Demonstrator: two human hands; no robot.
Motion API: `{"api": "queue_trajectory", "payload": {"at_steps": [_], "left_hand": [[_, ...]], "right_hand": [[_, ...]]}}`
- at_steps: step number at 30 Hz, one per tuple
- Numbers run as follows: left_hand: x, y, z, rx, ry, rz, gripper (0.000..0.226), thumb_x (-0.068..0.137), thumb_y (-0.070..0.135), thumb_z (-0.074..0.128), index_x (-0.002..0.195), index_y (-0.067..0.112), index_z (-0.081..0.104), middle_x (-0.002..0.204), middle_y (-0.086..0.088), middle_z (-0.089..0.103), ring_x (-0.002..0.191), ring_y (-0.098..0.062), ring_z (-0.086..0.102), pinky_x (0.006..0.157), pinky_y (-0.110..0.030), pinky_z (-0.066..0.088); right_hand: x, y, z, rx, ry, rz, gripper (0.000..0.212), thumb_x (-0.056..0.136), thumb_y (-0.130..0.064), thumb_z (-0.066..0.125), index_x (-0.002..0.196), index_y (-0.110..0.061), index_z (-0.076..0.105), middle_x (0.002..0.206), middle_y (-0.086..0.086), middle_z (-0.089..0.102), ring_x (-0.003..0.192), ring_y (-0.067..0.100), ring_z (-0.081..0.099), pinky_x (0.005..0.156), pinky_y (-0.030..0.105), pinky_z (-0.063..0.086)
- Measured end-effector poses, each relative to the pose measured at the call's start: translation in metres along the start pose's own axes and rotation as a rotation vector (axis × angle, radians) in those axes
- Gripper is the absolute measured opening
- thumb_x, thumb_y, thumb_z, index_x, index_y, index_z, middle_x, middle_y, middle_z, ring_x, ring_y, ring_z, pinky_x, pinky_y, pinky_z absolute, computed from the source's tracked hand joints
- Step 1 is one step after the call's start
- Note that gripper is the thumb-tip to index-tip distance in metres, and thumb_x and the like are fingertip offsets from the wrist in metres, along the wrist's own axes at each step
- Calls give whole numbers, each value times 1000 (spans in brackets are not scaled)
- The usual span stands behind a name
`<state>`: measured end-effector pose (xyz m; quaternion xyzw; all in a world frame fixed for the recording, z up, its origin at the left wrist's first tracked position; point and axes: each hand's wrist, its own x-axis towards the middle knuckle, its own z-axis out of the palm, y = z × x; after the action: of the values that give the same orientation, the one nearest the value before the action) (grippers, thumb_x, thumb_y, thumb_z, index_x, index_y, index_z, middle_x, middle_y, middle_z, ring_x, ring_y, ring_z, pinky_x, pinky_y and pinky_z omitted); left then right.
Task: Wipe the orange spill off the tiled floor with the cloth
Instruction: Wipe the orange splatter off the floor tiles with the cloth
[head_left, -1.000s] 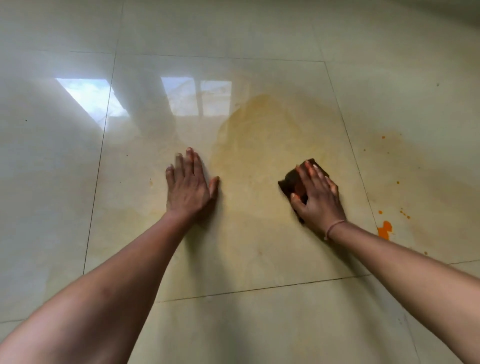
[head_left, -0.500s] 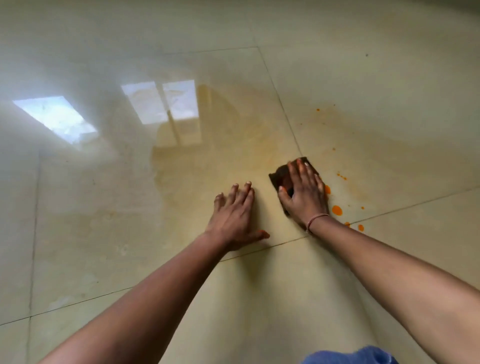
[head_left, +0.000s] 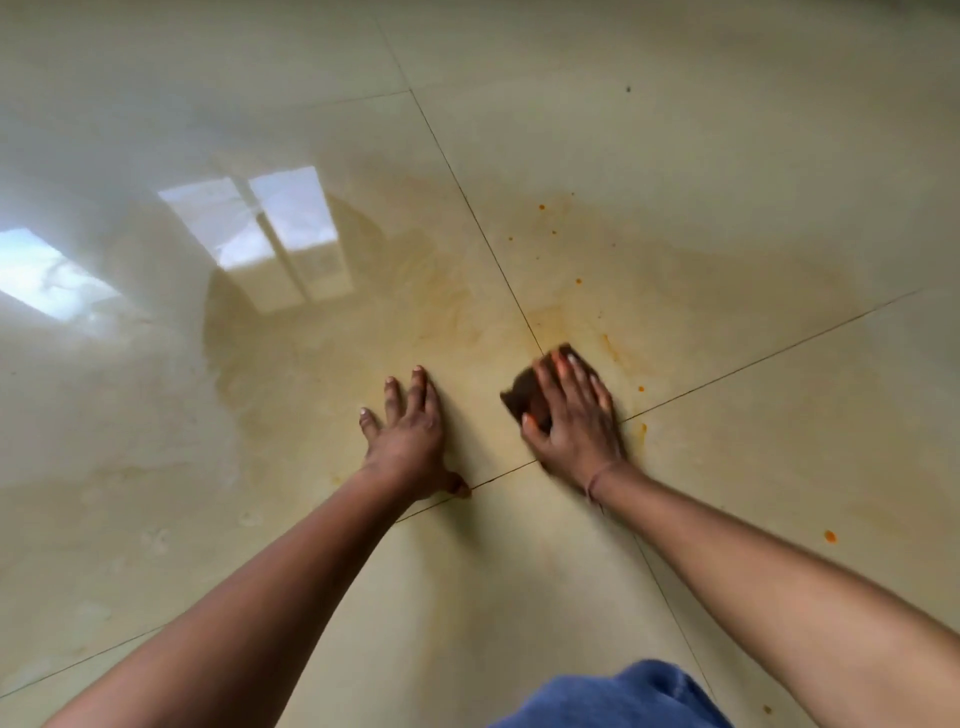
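A dark brown folded cloth lies on the glossy cream tiled floor where the grout lines cross. My right hand covers it, fingers laid across the top and thumb hooked round its near left edge; most of the cloth is hidden. The hand is blurred. My left hand rests flat on the tile to the left, fingers spread. A pale orange smear spreads beyond the cloth. Small orange drops sit beside my right hand, with one drop further right.
A wide yellowish wet film covers the tile to the left. Bright window reflections glare on the floor there. Blue fabric shows at the bottom edge. More orange specks dot the far right tile.
My right hand has swept the cloth rightward over the orange blobs beside it, leaving a smear. My left hand shifted right and the view turned with it.
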<state>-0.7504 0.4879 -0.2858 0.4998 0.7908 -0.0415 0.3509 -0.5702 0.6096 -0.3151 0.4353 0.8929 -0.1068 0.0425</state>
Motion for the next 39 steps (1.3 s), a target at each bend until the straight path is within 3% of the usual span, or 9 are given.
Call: {"api": "queue_trajectory", "payload": {"at_steps": [4,8,12,18,22,28,33,37,39], "left_hand": [[-1,5,-1,14,-19,-31,140,62,48,84,147,3,-18,155,-9,-28,142,-41,-19,110,-67,8],[-7,23,-4,183,72,114,133,66,39,84,148,5,-15,154,-9,-31,143,-42,-16,112,-64,15],[1,32,-7,271,-38,170,130,66,32,84,150,8,-11,159,-4,-20,145,-37,-7,108,-60,29],[5,36,-13,248,-89,142,131,63,31,86,150,8,-9,159,-2,-17,145,-38,-6,108,-61,30],[9,33,-9,229,-94,133,132,63,28,86,150,9,-11,159,-1,-20,145,-38,-10,109,-62,27],[2,38,-11,243,-78,126,128,65,23,85,150,9,-10,159,-2,-20,145,-38,-8,110,-59,28],[8,45,-5,361,-66,209,127,63,20,87,151,9,-5,159,-4,-17,145,-36,-1,102,-56,40],[6,42,-7,376,-74,221,123,68,20,83,151,12,-6,159,-1,-18,146,-33,-2,100,-52,44],[3,41,-7,398,-51,233,119,71,21,81,152,13,-6,159,-2,-18,146,-33,0,101,-50,43]], "right_hand": [[-21,14,7,90,106,194,71,88,-49,42,152,-20,29,160,10,23,149,25,15,120,44,12],[-102,39,17,54,4,10,77,83,-51,40,153,-23,24,160,8,21,149,24,16,119,47,19],[-9,36,-5,123,76,421,69,92,-45,46,152,-19,26,161,10,18,150,24,9,121,43,8],[-113,63,14,88,68,121,77,84,-51,40,153,-23,23,161,7,21,149,22,15,119,46,19],[-12,56,-9,156,121,487,69,91,-44,48,152,-18,27,160,10,20,149,24,11,120,44,11],[-144,46,24,76,43,2,79,82,-51,44,153,-23,23,162,4,16,150,20,12,116,48,23],[-30,52,-1,137,127,407,71,89,-45,49,151,-18,30,160,9,23,149,23,14,120,44,12],[-129,49,23,86,83,94,78,83,-51,46,152,-20,27,160,7,21,149,22,15,117,45,20],[-144,80,22,92,86,60,78,82,-52,44,152,-21,28,160,6,22,149,22,17,115,45,22]]}}
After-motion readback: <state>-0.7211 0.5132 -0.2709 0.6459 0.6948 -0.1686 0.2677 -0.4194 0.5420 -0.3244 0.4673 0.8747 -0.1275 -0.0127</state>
